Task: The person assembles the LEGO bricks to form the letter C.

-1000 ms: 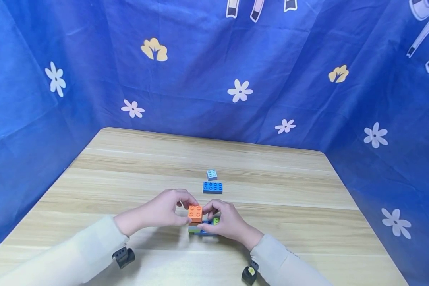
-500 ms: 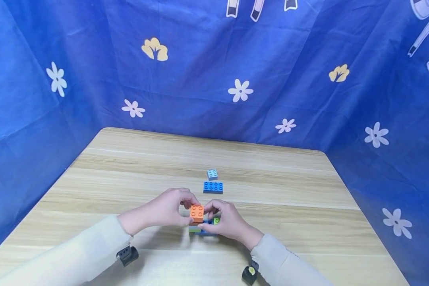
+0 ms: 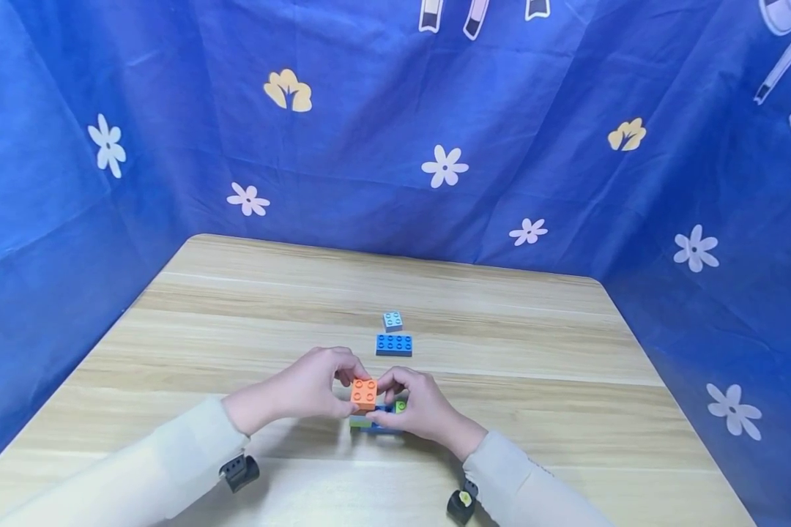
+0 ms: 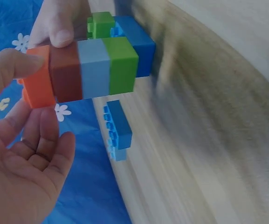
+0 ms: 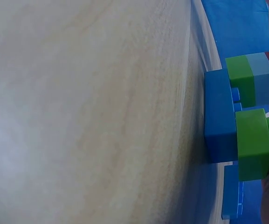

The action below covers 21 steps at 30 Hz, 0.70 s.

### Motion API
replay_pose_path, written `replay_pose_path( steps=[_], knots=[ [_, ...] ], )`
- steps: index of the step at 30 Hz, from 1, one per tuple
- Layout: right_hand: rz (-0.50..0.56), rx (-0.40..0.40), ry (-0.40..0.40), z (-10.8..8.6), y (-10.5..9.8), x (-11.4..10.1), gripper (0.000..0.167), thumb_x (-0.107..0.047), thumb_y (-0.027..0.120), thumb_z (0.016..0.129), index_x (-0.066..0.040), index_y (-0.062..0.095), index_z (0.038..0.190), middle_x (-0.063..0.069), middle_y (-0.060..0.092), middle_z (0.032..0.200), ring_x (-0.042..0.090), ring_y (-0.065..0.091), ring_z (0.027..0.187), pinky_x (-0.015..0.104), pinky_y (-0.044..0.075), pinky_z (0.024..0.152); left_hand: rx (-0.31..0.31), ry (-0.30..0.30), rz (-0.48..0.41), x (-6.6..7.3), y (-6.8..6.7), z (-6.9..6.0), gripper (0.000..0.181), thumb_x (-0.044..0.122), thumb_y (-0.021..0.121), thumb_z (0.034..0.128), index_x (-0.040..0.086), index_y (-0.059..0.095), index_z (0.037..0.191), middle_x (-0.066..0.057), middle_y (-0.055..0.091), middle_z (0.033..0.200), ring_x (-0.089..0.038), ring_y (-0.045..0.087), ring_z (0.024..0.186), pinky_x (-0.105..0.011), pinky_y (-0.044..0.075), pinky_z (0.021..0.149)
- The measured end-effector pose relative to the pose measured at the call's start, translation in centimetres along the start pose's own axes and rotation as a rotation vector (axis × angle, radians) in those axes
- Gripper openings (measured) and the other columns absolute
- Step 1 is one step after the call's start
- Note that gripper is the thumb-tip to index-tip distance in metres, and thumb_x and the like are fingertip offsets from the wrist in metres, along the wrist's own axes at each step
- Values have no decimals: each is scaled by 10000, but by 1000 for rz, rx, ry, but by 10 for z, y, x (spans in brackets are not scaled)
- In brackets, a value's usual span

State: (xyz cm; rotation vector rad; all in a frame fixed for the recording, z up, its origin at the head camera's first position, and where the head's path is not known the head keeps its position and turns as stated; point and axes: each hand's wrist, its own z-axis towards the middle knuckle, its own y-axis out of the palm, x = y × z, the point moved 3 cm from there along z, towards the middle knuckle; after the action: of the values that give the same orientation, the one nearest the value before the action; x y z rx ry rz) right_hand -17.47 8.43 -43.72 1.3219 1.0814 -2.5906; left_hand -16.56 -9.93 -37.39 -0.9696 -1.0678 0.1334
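Note:
My left hand (image 3: 310, 384) pinches an orange brick (image 3: 364, 393) between thumb and fingers. The orange brick sits at the top of a stack, slightly tilted against the brown brick (image 4: 66, 72) below it. Under the brown come a light blue brick (image 4: 94, 69) and a green brick (image 4: 121, 65), standing on one end of a long blue brick (image 5: 218, 116). A second green brick (image 5: 254, 144) is on the other end. My right hand (image 3: 422, 410) grips the brown brick from the right, its thumb on the side; its fingers are partly hidden.
Beyond the hands, a loose blue eight-stud brick (image 3: 393, 345) lies on the wooden table (image 3: 270, 293). A small light blue brick (image 3: 392, 320) lies just behind it. Blue patterned cloth (image 3: 369, 132) surrounds the table's back and sides.
My left hand has shifted slightly to the right with the orange brick, which now covers more of the brown one in the head view. The right hand has stayed nearly still.

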Motion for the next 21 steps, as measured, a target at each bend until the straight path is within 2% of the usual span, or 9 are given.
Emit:
replay_pose_path(
  steps=[4, 9, 16, 21],
  knots=[
    [3, -2, -14, -1, -1, 2, 319, -128, 829, 728, -94, 617, 964, 33, 654, 837, 86, 586, 721, 237, 524, 777, 2, -10, -36, -4, 4, 0, 307, 56, 799, 656, 101, 673, 933, 93, 591, 867, -133, 573, 800, -351, 526, 740],
    [10, -5, -11, -1, -1, 2, 322, -134, 825, 730, -93, 616, 971, 37, 649, 827, 84, 582, 719, 239, 523, 774, 17, -10, -58, -6, 6, -1, 306, 54, 792, 659, 91, 669, 936, 81, 592, 884, -112, 576, 805, -326, 524, 760],
    [-8, -7, -31, -1, -1, 0, 329, -142, 819, 743, -94, 613, 995, 31, 645, 830, 79, 590, 726, 235, 520, 779, 48, -4, -144, -11, 10, -4, 323, 33, 782, 672, 68, 668, 972, 53, 602, 900, -221, 596, 836, -380, 533, 795],
    [-12, -6, -39, 0, -1, 0, 333, -152, 820, 744, -107, 617, 1005, 20, 640, 807, 77, 589, 733, 233, 518, 758, 73, 20, -202, -16, 14, -7, 334, 47, 780, 695, 65, 656, 1005, 43, 604, 918, -167, 577, 848, -385, 527, 814]
  ],
)
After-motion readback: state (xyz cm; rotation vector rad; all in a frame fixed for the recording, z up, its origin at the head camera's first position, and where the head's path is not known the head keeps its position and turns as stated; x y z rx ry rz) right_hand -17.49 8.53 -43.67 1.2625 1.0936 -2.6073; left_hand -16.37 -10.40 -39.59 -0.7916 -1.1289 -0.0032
